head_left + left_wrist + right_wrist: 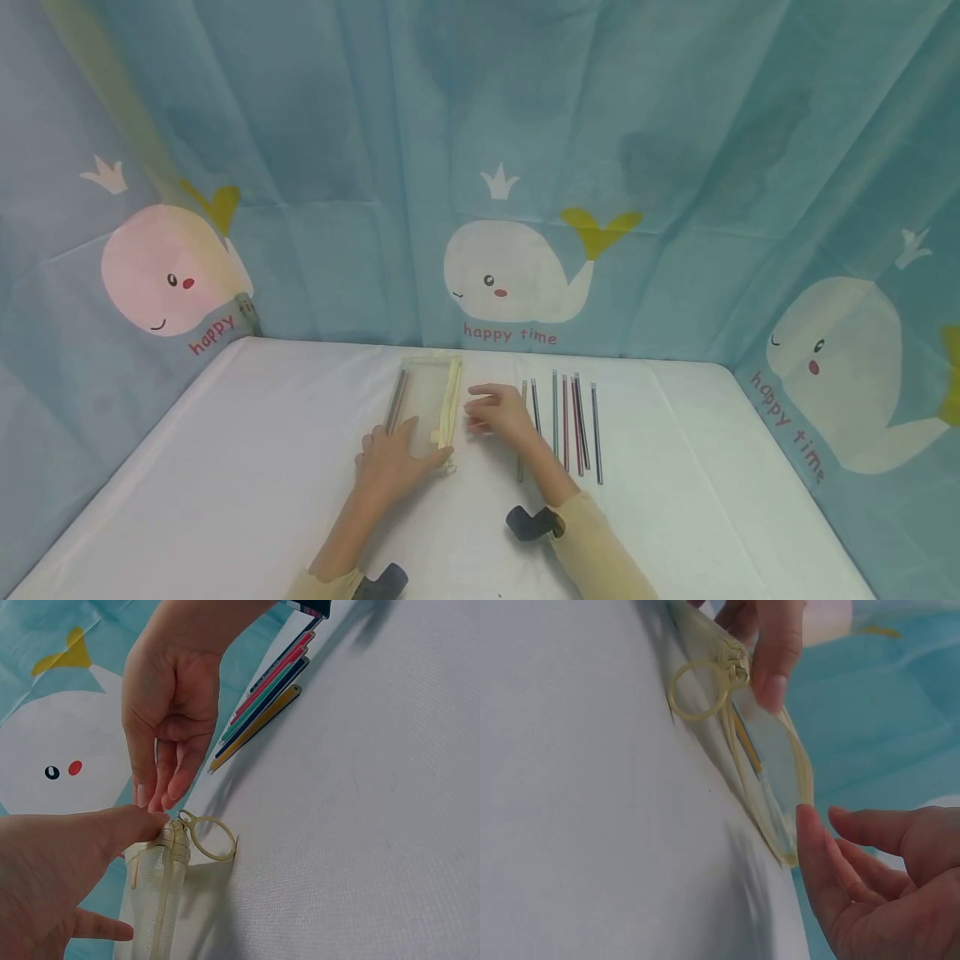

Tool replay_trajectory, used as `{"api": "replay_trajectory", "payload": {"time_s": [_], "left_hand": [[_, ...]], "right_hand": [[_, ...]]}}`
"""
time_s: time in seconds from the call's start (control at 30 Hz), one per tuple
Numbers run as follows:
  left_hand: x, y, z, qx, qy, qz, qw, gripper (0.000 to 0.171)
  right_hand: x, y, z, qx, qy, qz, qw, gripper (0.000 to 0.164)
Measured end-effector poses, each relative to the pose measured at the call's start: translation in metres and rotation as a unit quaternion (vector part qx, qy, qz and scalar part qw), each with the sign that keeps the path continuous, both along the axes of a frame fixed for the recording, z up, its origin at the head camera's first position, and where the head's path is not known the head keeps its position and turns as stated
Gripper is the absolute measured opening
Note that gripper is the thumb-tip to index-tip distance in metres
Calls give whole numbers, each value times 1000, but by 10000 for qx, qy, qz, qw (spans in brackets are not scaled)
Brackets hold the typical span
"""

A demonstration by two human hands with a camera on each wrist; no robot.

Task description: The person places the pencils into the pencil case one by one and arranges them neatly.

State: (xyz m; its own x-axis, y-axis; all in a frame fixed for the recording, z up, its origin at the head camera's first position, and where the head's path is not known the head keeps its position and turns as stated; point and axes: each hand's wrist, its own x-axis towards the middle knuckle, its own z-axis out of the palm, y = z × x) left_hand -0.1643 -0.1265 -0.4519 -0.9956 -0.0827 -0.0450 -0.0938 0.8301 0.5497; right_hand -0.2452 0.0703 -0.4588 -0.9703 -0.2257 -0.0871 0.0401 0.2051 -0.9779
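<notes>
A clear pencil case (427, 392) with pale yellow trim lies on the table, its zip along the right side and a ring pull (696, 717) at the near end. My left hand (392, 462) grips it across its near part, thumb by the zip and fingers at the far edge. Thin pencils (397, 402) show through the case's left side. Just right of the case is my right hand (504, 417), its fingers loosely bent with nothing seen in them. In the right wrist view the case's zipped side gapes, and my right fingertips (807, 816) are close to its rim.
Several long, thin coloured pencils (565, 421) lie roughly parallel to the right, partly behind my right forearm. A white cloth (225, 467) covers the table. Blue curtains (337, 167) with whale prints stand behind and at both sides.
</notes>
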Motion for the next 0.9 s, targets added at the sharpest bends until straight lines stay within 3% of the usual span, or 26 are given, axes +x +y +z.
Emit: {"api": "replay_trajectory", "payload": {"time_s": [0.6,0.9], "left_hand": [[-1,-1,-3,-11,6,-19,10000,93],[0,-1,-2,10,19,-26,10000,92]], "right_hand": [[10,24,3,579,343,-662,9955,37],[11,29,4,590,507,-882,9931,38]]}}
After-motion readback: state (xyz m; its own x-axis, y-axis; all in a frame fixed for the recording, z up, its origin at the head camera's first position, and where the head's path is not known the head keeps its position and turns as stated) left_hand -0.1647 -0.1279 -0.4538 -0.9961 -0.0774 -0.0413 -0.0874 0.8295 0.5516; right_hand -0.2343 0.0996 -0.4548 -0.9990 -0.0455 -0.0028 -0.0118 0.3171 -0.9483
